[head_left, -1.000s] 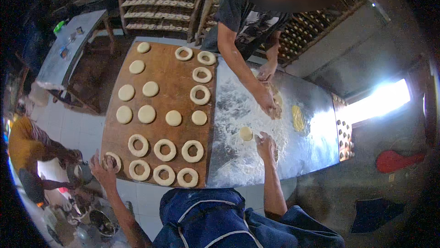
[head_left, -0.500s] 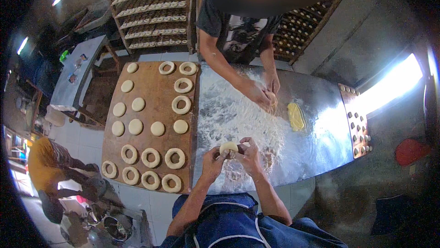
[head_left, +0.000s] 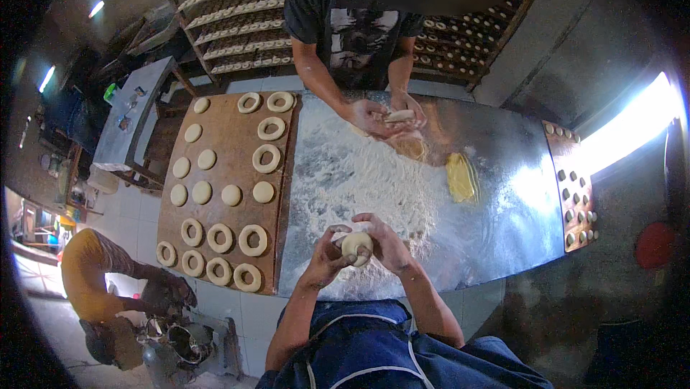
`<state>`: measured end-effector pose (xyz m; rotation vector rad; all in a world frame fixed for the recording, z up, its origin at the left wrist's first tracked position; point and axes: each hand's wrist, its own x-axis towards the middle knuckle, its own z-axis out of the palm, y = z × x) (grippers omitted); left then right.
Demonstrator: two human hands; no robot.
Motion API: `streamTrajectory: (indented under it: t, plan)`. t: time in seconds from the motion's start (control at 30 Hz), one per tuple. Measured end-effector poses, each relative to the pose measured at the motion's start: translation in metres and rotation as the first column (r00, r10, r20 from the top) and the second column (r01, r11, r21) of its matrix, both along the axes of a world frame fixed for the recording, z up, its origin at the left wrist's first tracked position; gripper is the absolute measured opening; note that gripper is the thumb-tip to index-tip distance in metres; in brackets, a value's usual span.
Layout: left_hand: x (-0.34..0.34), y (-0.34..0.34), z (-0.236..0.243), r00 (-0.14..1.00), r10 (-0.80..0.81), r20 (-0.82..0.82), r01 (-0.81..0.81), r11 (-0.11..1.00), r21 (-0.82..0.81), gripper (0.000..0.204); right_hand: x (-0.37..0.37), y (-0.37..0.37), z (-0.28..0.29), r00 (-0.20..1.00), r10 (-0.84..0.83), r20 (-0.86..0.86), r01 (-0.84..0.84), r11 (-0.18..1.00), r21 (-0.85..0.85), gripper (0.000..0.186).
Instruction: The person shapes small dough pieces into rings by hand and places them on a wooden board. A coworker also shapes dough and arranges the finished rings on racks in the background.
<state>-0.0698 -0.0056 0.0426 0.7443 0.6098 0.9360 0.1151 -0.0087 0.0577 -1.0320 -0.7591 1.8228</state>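
A pale round of dough (head_left: 353,244) is held up in front of me, over the near part of the floured table. My left hand (head_left: 327,258) grips its left side, with a thumb across the front face. From the right, my right hand (head_left: 387,247) closes around the same round with bent fingers. Both hands are dusted with flour, and the fingertips behind the dough are partly hidden.
A wooden board (head_left: 237,141) on the left carries dough rings (head_left: 252,240) and flat dough rounds (head_left: 202,192). Flour (head_left: 352,173) covers the metal tabletop (head_left: 496,238). Yellow fat or dough (head_left: 461,177) lies right of it. Across the table, a co-worker's hands (head_left: 392,117) hold dough.
The dough round has turned and dropped slightly in my hands, with my thumb now across its front. The co-worker's hands have moved up and left. My view has shifted slightly.
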Motion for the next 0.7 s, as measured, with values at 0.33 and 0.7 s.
streamTrajectory:
  t: [0.33, 0.7]
  plan:
    - [0.013, 0.004, -0.028, 0.936, 0.297, -0.188, -0.278, 0.953, 0.119, 0.030, -0.017, -0.014, -0.037, 0.896, -0.266, 0.354, 0.225, 0.962, 0.155, 0.047]
    - [-0.018, 0.018, -0.057, 0.760, 0.414, -0.501, -0.111, 0.842, 0.528, 0.037, -0.058, -0.005, -0.042, 0.643, -0.066, 0.763, -0.191, 0.951, 0.243, 0.038]
